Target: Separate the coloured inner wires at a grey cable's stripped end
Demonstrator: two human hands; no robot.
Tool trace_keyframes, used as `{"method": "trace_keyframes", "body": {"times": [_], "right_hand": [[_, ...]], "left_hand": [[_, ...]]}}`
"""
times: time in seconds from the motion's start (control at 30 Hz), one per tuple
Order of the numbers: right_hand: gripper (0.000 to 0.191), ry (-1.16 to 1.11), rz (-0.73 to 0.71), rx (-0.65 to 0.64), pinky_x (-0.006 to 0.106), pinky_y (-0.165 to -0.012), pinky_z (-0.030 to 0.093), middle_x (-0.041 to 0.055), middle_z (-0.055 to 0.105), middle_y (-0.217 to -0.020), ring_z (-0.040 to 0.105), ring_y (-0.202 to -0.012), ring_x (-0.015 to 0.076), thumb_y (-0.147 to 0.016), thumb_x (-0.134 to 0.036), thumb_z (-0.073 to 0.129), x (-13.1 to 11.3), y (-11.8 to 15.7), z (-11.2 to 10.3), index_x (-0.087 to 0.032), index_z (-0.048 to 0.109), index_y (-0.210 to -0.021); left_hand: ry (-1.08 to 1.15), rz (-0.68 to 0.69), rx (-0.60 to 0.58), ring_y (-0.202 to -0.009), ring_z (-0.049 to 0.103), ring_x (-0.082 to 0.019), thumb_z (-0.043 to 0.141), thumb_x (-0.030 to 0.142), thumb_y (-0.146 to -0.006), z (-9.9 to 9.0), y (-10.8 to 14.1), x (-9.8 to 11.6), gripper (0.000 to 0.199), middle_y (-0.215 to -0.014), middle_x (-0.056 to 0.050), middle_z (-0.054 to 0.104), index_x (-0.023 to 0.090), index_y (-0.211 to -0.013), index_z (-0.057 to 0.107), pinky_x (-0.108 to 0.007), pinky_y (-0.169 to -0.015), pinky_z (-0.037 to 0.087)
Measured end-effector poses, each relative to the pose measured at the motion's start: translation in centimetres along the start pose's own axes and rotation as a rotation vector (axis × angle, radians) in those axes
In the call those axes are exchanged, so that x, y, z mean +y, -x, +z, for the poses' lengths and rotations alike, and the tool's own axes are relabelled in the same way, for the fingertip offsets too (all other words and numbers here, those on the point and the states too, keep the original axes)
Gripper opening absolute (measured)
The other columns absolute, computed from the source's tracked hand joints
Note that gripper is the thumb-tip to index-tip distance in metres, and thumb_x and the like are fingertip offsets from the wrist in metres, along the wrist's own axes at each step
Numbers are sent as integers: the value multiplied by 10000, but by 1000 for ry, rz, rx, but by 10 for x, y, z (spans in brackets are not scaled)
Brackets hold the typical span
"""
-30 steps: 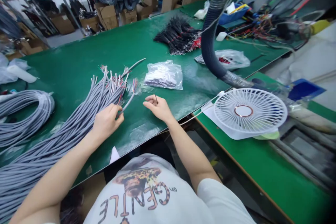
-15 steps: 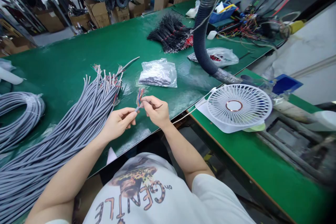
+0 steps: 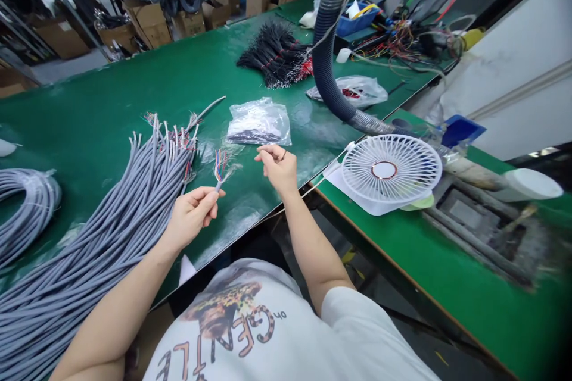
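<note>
The clear plastic bag (image 3: 259, 124) on the green worktop (image 3: 111, 92) serves as the landmark. The grey cable (image 3: 218, 187) lies to its left and nearer the wearer, its end raised in the left hand (image 3: 193, 214), whose thumb and forefinger pinch the jacket just below where the coloured wires (image 3: 220, 164) fan out. The right hand (image 3: 281, 174) is just on the wearer's side of the bag, apart from the cable; its thumb and forefinger curl close together, but I cannot tell whether they pinch anything, and the thin dark mark by them is too small to identify. Farther left of the bag lies the cable bundle (image 3: 120, 208); beyond the bag are the black wires (image 3: 272, 53), and to its right, nearer the wearer, the white fan (image 3: 384, 170). The cable's end should feel light, its jacket springy and perhaps a little slick, while the bared wires look soft and easily bent or frayed. The jacket close under the split seems the best place for a grip, leaving the loose strands uncrushed.
</note>
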State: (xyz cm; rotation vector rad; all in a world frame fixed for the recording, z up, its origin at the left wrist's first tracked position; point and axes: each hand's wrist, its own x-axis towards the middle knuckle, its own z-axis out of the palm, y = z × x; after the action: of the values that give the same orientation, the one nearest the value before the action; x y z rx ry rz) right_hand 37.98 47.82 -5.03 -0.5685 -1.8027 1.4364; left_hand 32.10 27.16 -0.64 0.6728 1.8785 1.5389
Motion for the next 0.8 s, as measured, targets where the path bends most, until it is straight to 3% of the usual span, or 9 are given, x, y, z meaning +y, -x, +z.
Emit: {"method": "trace_keyframes", "body": {"times": [0.07, 0.17, 0.3, 0.43, 0.57, 0.67, 0.8], "right_hand": [[286, -236, 155, -181, 192, -359, 305, -4, 654, -663, 389, -345, 34, -782, -407, 587, -12, 8, -1, -140, 661, -854], [344, -392, 244, -394, 174, -340, 277, -36, 620, -609, 384, -346, 24, -659, -403, 725, -27, 25, 13, -138, 658, -867], [239, -423, 203, -318, 171, -350, 286, -45, 585, -564, 396, -362, 26, -702, -365, 703, -34, 39, 34, -139, 638, -749], [228, -389, 139, -296, 176, -379, 303, -43, 558, -525, 419, -397, 36, -742, -352, 669, -35, 39, 33, -143, 620, -667], [239, -407, 143, -262, 178, -374, 285, -56, 522, -491, 395, -388, 32, -744, -356, 672, -36, 40, 23, -147, 617, -642], [216, -549, 202, -238, 181, -350, 246, -62, 521, -481, 356, -355, 24, -718, -358, 698, -32, 45, 25, -152, 648, -675], [190, -833, 218, -352, 183, -367, 258, -57, 536, -498, 376, -360, 26, -686, -345, 737, -21, 52, 34, -164, 682, -703]], "left_hand": [[10, 4, -4, -385, 399, -35, 593, 433, -835, -1, -1, -3, 314, -532, 35, 516, 126, -872, 651, -152, -379, 284], [10, 11, -8, -382, 405, -33, 597, 437, -836, -1, -2, -7, 313, -534, 38, 518, 127, -858, 636, -146, -378, 293], [25, -6, -61, -400, 457, -46, 608, 451, -825, 0, -2, -8, 315, -542, 35, 547, 137, -842, 597, -145, -398, 353], [127, -13, -123, -445, 540, -80, 650, 478, -783, 9, -11, -3, 339, -581, 24, 607, 165, -833, 528, -175, -444, 448], [156, 28, -30, -351, 451, -49, 657, 461, -786, 19, -23, 0, 332, -507, 60, 565, 179, -776, 482, -129, -341, 327], [210, 63, 33, -319, 399, -40, 649, 442, -798, 22, -25, -2, 312, -467, 75, 533, 181, -768, 480, -123, -316, 281], [340, 91, 78, -310, 378, -44, 652, 412, -792, 21, -24, -5, 277, -451, 82, 514, 178, -781, 505, -136, -315, 287]]}}
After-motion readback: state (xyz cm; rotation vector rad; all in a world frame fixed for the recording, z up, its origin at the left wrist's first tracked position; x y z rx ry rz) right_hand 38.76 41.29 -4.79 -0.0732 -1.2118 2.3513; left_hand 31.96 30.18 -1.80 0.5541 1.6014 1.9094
